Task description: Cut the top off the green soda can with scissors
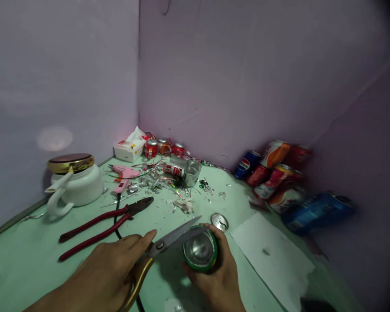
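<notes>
Across a pale green tabletop (19, 273), from left to right: a squat, rounded white pot (82, 188) with a smooth, glossy surface, a curved handle and a gold-banded lid (70, 164); pliers (130, 211) with dull dark metal jaws and long red grips; a pink glue gun (126, 171); a boxy tissue pack (129, 151); small red cans (151, 148); a loose scatter of curled, shiny metal scraps (156, 178); and a silvery cut cylinder (192, 174). Beyond these lie a round metal disc (217, 221), a flat white paper sheet (273, 260) and a blurred heap of printed cans (276, 180).

The left hand (117, 260) enters from the lower left, back upward, its fingers closed around the scissors' handles and its thumb extended toward the pivot. The right hand (219, 268) rises from the lower edge, its fingers curved around the green can, thumb side and fingertips on opposite sides of it.

The scissors (160, 245) have gold-coloured handles and grey blades, slightly parted, pointing rightward over the can's rim; contact cannot be determined. The green can (199, 250), at lower centre near the disc, shows a bright, circular silver face within its green edge.
</notes>
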The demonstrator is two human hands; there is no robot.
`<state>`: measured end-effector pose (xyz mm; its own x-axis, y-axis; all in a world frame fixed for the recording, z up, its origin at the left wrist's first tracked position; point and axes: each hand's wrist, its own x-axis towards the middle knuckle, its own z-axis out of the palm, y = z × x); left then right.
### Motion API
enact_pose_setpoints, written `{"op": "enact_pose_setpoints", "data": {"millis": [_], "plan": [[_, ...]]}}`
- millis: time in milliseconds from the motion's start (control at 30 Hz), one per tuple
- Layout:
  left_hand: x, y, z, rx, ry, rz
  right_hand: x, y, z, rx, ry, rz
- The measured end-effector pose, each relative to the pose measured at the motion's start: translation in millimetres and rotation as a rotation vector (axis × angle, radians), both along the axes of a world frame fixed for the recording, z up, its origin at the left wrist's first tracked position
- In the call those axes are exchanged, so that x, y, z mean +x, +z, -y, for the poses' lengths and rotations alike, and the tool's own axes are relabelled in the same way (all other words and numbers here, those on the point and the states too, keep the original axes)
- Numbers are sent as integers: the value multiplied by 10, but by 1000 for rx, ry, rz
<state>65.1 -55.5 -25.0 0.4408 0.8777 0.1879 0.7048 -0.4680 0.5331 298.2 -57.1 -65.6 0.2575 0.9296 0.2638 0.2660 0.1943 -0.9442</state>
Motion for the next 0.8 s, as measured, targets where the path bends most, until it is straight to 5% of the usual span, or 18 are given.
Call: {"op": "enact_pose_setpoints", "data": {"millis": [367, 800], "plan": [[-22, 143, 23, -139, -62, -129, -37, -86, 53, 115, -48, 129], [-140, -91, 84, 13, -149, -226, -134, -54, 153, 187, -161, 166]]}}
